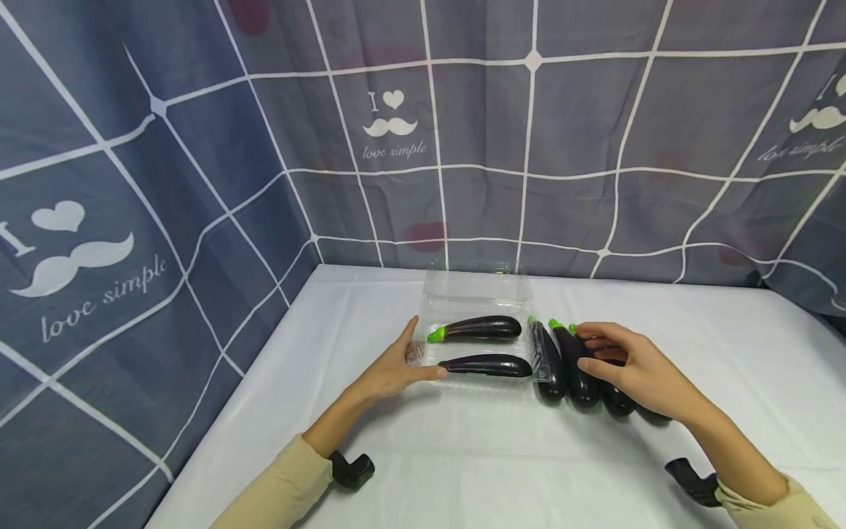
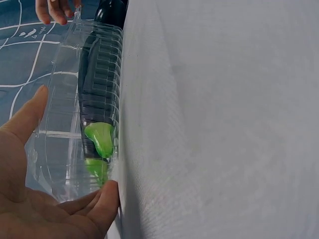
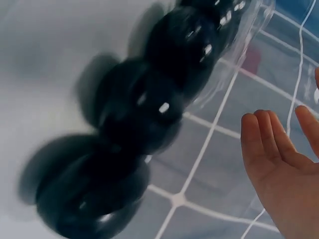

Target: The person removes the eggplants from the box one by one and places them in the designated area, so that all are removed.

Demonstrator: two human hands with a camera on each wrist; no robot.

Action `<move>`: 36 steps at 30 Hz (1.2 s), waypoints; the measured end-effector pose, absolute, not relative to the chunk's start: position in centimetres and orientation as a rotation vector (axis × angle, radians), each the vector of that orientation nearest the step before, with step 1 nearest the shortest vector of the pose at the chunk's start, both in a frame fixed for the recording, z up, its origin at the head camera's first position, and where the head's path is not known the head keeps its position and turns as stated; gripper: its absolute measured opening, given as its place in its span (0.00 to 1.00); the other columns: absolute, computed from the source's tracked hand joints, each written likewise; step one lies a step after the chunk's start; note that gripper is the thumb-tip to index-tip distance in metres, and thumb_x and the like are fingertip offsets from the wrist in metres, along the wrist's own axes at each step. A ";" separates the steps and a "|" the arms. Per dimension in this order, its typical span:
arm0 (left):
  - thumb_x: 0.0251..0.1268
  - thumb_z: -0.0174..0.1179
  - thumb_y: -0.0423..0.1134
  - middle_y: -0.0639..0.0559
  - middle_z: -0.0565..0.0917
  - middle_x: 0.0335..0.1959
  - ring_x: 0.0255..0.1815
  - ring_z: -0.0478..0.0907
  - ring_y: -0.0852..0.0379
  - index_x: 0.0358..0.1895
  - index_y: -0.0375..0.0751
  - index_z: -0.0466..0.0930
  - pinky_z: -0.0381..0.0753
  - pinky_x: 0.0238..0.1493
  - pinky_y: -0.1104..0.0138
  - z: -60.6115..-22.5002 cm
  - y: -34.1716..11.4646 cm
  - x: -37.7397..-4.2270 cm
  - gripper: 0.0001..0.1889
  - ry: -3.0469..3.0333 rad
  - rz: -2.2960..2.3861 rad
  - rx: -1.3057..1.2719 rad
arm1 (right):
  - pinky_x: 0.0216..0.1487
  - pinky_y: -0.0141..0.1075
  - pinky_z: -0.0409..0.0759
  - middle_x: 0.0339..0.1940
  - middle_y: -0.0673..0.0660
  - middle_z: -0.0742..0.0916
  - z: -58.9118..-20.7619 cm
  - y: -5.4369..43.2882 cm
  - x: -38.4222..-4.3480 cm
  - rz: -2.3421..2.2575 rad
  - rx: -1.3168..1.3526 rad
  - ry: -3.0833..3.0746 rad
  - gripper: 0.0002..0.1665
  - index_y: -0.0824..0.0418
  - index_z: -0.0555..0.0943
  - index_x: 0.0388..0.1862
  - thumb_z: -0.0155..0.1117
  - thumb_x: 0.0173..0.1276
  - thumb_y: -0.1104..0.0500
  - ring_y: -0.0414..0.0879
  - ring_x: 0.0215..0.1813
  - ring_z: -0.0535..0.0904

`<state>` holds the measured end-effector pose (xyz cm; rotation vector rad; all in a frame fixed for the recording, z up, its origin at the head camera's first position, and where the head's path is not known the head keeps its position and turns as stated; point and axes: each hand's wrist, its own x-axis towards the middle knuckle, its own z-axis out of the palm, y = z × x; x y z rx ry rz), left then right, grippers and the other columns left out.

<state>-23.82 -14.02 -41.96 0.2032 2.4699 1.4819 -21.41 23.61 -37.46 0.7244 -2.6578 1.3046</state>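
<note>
In the head view a clear plastic box lies on the white table. Two dark eggplants with bright green stems lie crosswise in it, one behind the other. My left hand spans the box's left end, thumb at the near corner; the left wrist view shows its fingers fairly straight against the plastic. Several more eggplants lie side by side just right of the box. Over the rightmost of these is my right hand, fingers loosely bent. The right wrist view shows that hand with nothing gripped, apart from the eggplants.
A white cloth covers the table. Grey-blue curtains with white grid lines rise behind and at the left. Black straps sit at both wrists below the beige sleeves.
</note>
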 end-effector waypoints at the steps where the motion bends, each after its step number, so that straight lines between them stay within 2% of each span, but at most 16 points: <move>1: 0.52 0.74 0.56 0.35 0.54 0.77 0.77 0.51 0.43 0.81 0.54 0.36 0.56 0.69 0.43 -41.9 -14.1 -23.9 0.62 2.473 1.482 0.200 | 0.49 0.28 0.77 0.56 0.61 0.82 -37.3 23.2 -21.3 1.311 0.738 -2.650 0.24 0.65 0.77 0.62 0.68 0.67 0.63 0.44 0.50 0.80; 11: 0.51 0.75 0.56 0.35 0.54 0.77 0.77 0.50 0.44 0.81 0.57 0.36 0.56 0.69 0.42 -41.8 -14.2 -23.8 0.62 2.464 1.495 0.192 | 0.54 0.39 0.78 0.57 0.56 0.81 -37.0 19.0 -20.5 1.353 0.876 -2.636 0.24 0.62 0.78 0.61 0.69 0.67 0.61 0.55 0.53 0.79; 18: 0.51 0.75 0.54 0.33 0.55 0.76 0.77 0.51 0.41 0.81 0.55 0.36 0.58 0.68 0.42 -42.3 -14.1 -23.6 0.62 2.429 1.514 0.185 | 0.54 0.43 0.78 0.56 0.51 0.82 -37.7 17.2 -21.0 1.375 0.887 -2.669 0.22 0.60 0.79 0.60 0.69 0.67 0.60 0.50 0.54 0.79; 21: 0.51 0.75 0.54 0.32 0.55 0.76 0.77 0.51 0.41 0.81 0.56 0.36 0.59 0.67 0.41 -42.5 -14.1 -23.5 0.62 2.431 1.508 0.185 | 0.53 0.45 0.78 0.55 0.52 0.82 -38.1 16.4 -21.4 1.408 0.894 -2.661 0.21 0.60 0.80 0.59 0.69 0.67 0.60 0.49 0.54 0.79; 36: 0.52 0.75 0.53 0.32 0.57 0.75 0.75 0.54 0.40 0.81 0.52 0.35 0.59 0.67 0.42 -42.2 -14.0 -23.9 0.62 2.418 1.542 0.197 | 0.57 0.56 0.74 0.56 0.58 0.84 -39.3 13.4 -25.0 1.382 1.037 -2.670 0.20 0.63 0.80 0.58 0.66 0.68 0.64 0.59 0.58 0.77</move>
